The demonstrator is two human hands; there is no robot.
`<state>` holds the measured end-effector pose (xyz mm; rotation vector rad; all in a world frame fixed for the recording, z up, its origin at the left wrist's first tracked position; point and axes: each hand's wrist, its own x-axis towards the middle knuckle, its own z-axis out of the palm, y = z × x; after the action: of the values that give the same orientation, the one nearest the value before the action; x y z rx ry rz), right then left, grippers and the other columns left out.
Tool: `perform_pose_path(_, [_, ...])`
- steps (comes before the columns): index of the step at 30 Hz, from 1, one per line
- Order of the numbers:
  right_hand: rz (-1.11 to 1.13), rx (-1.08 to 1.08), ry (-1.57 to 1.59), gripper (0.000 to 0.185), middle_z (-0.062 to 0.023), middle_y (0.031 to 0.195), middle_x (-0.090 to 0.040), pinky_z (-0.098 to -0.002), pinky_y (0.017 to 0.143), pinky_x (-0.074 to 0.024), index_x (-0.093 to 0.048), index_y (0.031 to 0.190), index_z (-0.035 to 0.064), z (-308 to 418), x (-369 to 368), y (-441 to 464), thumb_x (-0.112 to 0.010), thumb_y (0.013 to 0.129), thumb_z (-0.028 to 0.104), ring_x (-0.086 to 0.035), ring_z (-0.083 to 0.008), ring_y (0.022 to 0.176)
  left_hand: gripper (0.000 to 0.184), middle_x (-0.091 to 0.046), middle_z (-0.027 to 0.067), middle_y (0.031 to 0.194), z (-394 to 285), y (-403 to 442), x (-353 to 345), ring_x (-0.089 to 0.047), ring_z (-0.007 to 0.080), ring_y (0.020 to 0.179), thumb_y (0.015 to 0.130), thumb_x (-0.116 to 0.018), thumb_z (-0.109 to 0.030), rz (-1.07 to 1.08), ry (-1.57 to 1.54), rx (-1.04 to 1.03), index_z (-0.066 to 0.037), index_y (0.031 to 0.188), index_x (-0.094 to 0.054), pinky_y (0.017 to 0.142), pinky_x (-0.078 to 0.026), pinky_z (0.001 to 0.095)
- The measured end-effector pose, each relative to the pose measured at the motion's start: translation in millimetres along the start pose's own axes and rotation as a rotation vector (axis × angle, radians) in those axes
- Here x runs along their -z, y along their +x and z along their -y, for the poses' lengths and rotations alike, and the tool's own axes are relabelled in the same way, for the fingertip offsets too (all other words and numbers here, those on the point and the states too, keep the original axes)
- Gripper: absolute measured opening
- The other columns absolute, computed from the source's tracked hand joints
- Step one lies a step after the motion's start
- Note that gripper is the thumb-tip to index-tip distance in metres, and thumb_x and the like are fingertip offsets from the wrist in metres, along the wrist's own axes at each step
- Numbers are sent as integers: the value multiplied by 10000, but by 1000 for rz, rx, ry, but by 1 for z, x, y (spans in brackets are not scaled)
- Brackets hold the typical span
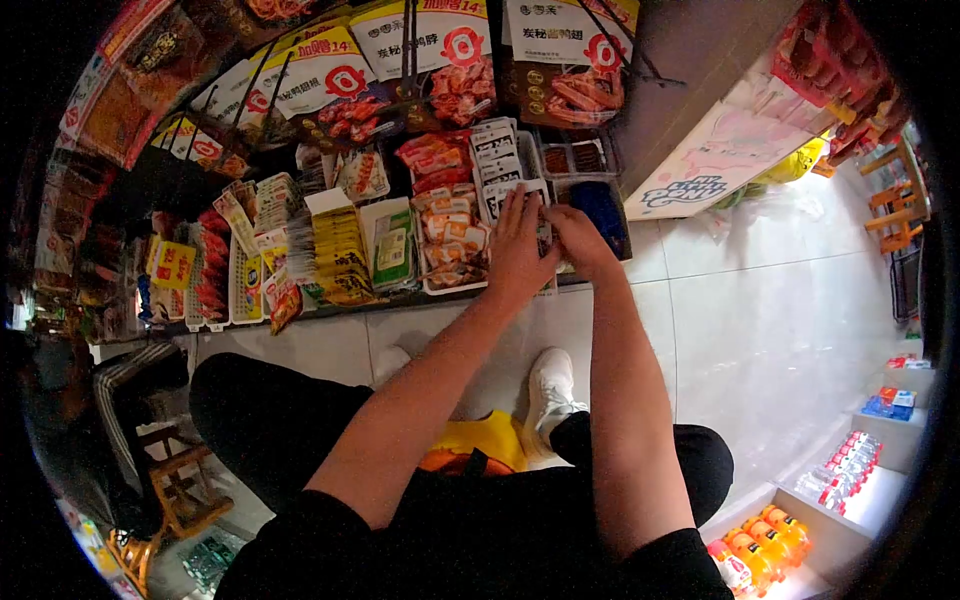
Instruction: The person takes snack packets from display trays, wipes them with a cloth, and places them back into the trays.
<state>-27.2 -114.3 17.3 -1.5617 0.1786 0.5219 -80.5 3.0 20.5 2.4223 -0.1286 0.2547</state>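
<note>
My left hand [521, 252] lies over a row of white snack packets [497, 160] with black print, its fingers stretched out along the nearest one. Close against it, my right hand [581, 241] is curled at the right edge of the same row. What its fingers grip is hidden. To the left, orange-and-white snack packets [455, 240] fill a white basket, with red packets [436, 160] behind them. Beyond my right hand are a dark blue item [600, 207] and a clear-topped tray of brown snacks [575, 157].
Yellow packets [340, 245] and a green pack [393, 247] stand further left on the low shelf. Large snack bags [570, 60] hang above. A white printed panel [690, 175] rises at the right. Orange drink bottles [765, 540] stand at the lower right, and a wooden stool [185, 490] at the lower left.
</note>
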Motion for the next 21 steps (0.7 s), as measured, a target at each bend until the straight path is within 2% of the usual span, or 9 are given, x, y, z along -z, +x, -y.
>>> perform_pose_path(1, [-24,45,92,378,-115,817,-635,-363,691,-474,-539,1137,-68,-10,1,8,-526,870,199,-581,-227,730,734,-201,206,1468,2,5,-2,-185,363,1368,799,-652,-217,22,31,-24,-10,1395,-276,1084,-228,500])
perform_pose_path(4, [-20,164,-28,365,-122,900,-628,-352,710,-463,-512,1169,-65,-22,7,27,-506,859,128,-573,-211,782,730,-176,214,1472,9,17,-2,-172,362,1371,798,-643,-209,65,117,-82,-12,1395,-274,1090,-224,500])
perform_pose_path(7, [-115,296,87,347,-148,912,-629,-358,743,-456,-515,1171,-50,-24,-3,34,-478,855,89,-581,-228,797,694,-174,237,1462,17,16,-3,-176,365,1368,804,-615,-185,100,163,-77,16,1380,-285,1095,-224,504])
perform_pose_path(10, [-236,303,-212,361,-198,939,-637,-381,757,-471,-523,1182,-32,-38,-10,51,-480,853,112,-614,-295,821,652,-197,265,1441,27,-1,-9,-210,376,1352,809,-579,-161,229,181,-10,54,1357,-299,1091,-242,498])
perform_pose_path(11, [-371,432,-357,374,-237,932,-639,-405,781,-485,-529,1184,-18,-66,-17,71,-487,838,118,-620,-364,856,639,-215,272,1430,39,-9,-19,-230,379,1342,809,-568,-154,295,184,8,65,1349,-304,1087,-256,490])
perform_pose_path(14, [-189,121,-547,372,-210,1176,-567,-399,891,-444,-502,1242,-6,-47,-27,42,-471,903,144,-560,-351,1051,614,-272,281,1393,50,-26,-23,-288,383,1309,808,-546,-140,441,177,1,78,1333,-315,1073,-297,454])
perform_pose_path(15, [-256,100,-520,400,-240,1126,-578,-422,888,-457,-505,1223,-37,-47,-32,39,-503,878,166,-566,-375,1024,608,-292,282,1380,51,-30,-26,-308,383,1296,807,-540,-137,481,167,-15,79,1330,-318,1068,-310,441])
perform_pose_path(18, [-268,133,-868,446,-266,1089,-581,-440,877,-469,-502,1187,-84,-45,-37,42,-552,847,201,-578,-367,1014,561,-365,272,1323,51,-35,-31,-383,374,1230,810,-532,-131,338,249,-186,76,1301,-356,1026,-365,414])
perform_pose_path(21, [-66,-145,-863,513,-282,1070,-580,-447,893,-464,-461,1187,-112,-25,-39,41,-588,814,216,-571,-378,1027,537,-408,257,1287,40,-27,-27,-423,364,1179,800,-547,-139,587,182,5,63,1273,-395,980,-399,427])
